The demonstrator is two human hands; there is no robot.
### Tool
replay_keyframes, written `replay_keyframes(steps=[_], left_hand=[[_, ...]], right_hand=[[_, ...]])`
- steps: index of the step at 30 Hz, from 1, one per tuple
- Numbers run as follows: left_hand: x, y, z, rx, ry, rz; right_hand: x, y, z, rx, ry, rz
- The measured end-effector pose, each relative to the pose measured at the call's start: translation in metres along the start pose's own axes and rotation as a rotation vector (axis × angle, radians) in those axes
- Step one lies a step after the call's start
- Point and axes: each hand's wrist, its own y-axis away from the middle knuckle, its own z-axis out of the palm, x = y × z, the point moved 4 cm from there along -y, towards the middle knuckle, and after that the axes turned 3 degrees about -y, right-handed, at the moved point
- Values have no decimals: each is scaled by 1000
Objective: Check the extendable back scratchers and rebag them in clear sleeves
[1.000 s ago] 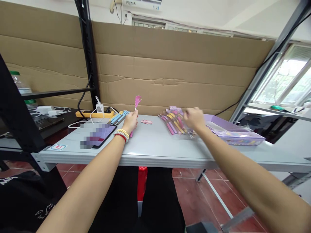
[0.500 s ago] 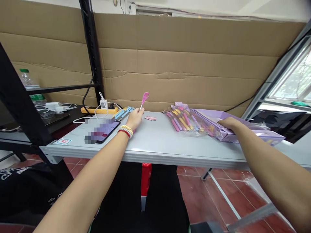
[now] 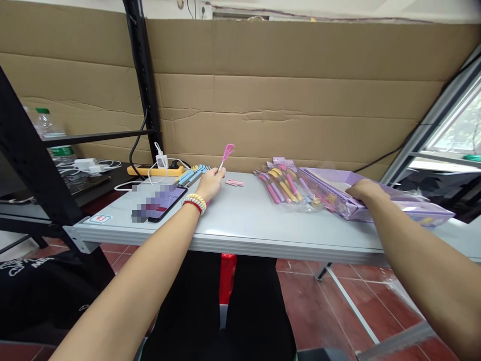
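My left hand (image 3: 211, 185) is closed round the handle of a pink-headed tool (image 3: 228, 150), whose pronged head points up and away. Just left of that hand lie blue-handled tools (image 3: 191, 173) with yellow and blue heads. At the right, my right hand (image 3: 366, 191) reaches over the near wall of a purple box (image 3: 421, 210); its fingertips are hidden inside. Clear plastic covers part of the box. Pink, purple and yellow handled tools in clear bags (image 3: 287, 185) lie against the box's left side. A small pink card (image 3: 234, 183) rests between the hands.
A phone (image 3: 167, 203) lies near the front left of the grey table (image 3: 263, 228), with a yellow power strip (image 3: 156, 171) and white cables behind it. A black shelf post (image 3: 145, 85) stands at the left. Cardboard (image 3: 293, 90) lines the back.
The view has shifted slightly, moving the box and right hand a little rightward in the picture. My left hand still holds the pink-headed tool.
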Motion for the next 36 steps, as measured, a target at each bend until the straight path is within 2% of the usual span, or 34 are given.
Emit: replay_keyframes(steps=[3, 11, 16, 22, 24, 26, 30, 33, 36], left_hand=[[1, 1, 0, 1, -8, -5], [1, 3, -1, 10, -43, -26], [2, 6, -3, 57, -62, -74], [5, 10, -1, -31, 13, -69], [5, 11, 0, -51, 59, -75], [3, 11, 0, -66, 119, -102], [1, 9, -3, -56, 272, -174], [0, 8, -3, -63, 440, -250], [2, 7, -3, -61, 557, -263]], right_hand=[[-3, 13, -6, -182, 93, 157], [-8, 22, -14, -200, 84, 138], [-12, 29, -19, -81, 27, 61], [-31, 46, -44, 187, -76, 32], [-52, 56, -54, 254, -186, -44], [-85, 71, -62, 271, -340, -185], [-168, 119, -55, 179, -674, -477], [-224, 158, -24, -57, -920, -522], [-258, 192, 9, -311, -1158, -507]])
